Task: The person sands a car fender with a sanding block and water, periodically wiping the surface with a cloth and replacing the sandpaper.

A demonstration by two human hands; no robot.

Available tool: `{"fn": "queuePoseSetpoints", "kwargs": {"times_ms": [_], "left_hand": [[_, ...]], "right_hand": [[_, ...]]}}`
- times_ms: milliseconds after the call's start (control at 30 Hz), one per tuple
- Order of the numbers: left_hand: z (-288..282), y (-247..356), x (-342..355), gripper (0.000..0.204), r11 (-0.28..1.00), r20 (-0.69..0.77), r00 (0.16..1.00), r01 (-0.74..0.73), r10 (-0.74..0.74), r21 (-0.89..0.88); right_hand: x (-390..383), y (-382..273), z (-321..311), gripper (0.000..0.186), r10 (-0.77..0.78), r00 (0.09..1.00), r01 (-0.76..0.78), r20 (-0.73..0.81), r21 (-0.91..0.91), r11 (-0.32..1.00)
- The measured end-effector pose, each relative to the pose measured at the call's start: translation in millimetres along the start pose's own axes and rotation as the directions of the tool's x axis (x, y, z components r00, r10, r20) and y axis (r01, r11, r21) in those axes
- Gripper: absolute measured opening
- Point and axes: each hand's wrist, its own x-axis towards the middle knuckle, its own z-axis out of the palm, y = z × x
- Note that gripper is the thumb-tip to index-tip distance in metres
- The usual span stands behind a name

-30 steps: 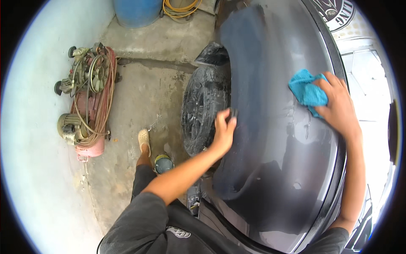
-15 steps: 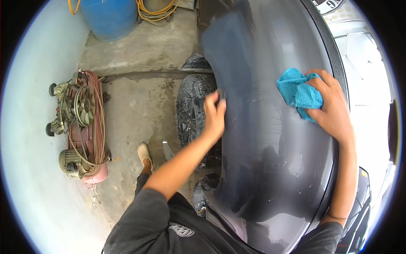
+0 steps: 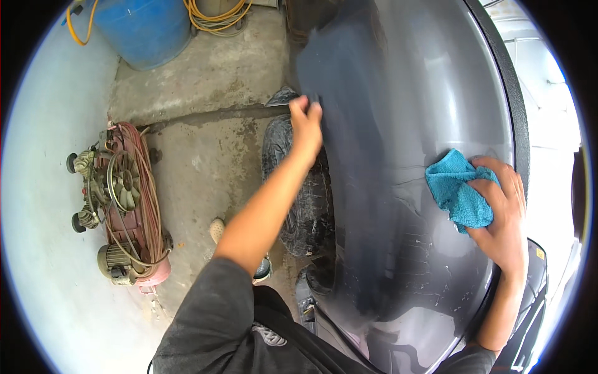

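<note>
A dark grey car body panel (image 3: 423, 112), curved and glossy in parts with a duller blue-grey band along its left side, fills the right half of the view. Against its left edge, above the wheel, is my left hand (image 3: 305, 128). Its fingers are closed at the panel's rim on a small dark piece, blurred and partly hidden, whose kind I cannot make out. My right hand (image 3: 503, 215) grips a crumpled teal microfibre cloth (image 3: 461, 190) and rests it on the panel's right side. Wet-looking streaks run down the surface near the cloth.
A tyre (image 3: 305, 209) sits under the panel's left edge. On the concrete floor at left stands an air compressor (image 3: 128, 199) wrapped in hose. Farther back are a blue barrel (image 3: 143, 31) and a coiled yellow hose (image 3: 218, 15). A small bucket (image 3: 264, 269) is partly hidden by my left arm.
My left hand has moved farther up along the panel's left edge. The right hand and cloth now appear lower and slightly more to the right. The whole view has shifted a little.
</note>
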Motion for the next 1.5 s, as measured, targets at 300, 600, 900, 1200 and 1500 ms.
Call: {"fn": "queuePoseSetpoints", "kwargs": {"times_ms": [300, 600, 900, 1200, 1500], "left_hand": [[22.0, -15.9, -36.3, 0.053, 0.999, 0.068, 0.997, 0.044, -0.043, -0.024], [10.5, -35.5, -17.7, 0.051, 0.987, -0.007, 0.999, -0.045, 0.046, 0.152], [9.5, -27.8, -30.8, 0.052, 0.995, 0.075, 0.996, 0.036, -0.042, 0.088], [-8.8, 20.5, 107.4, 0.054, 0.996, -0.007, 1.0, 0.018, -0.019, -0.088], [19.8, 33.4, -36.2, 0.056, 0.997, 0.147, 0.986, -0.079, 0.076, 0.018]], "right_hand": [[-6.9, 8.2, -6.2, 0.047, 0.051, 0.998, -0.053, 0.045, 0.029, 0.998], [3.7, 7.9, -2.7, 0.048, 0.02, 0.999, -0.022, 0.028, 0.054, 0.998], [2.1, 7.8, -3.8, 0.047, 0.043, 0.998, -0.045, 0.051, 0.043, 0.998], [5.2, 8.8, -2.0, 0.046, -0.022, 1.0, 0.022, -0.012, 0.03, 0.999], [-5.7, 2.1, -7.2, 0.055, -0.184, 0.982, 0.188, 0.045, -0.084, 0.979]]}}
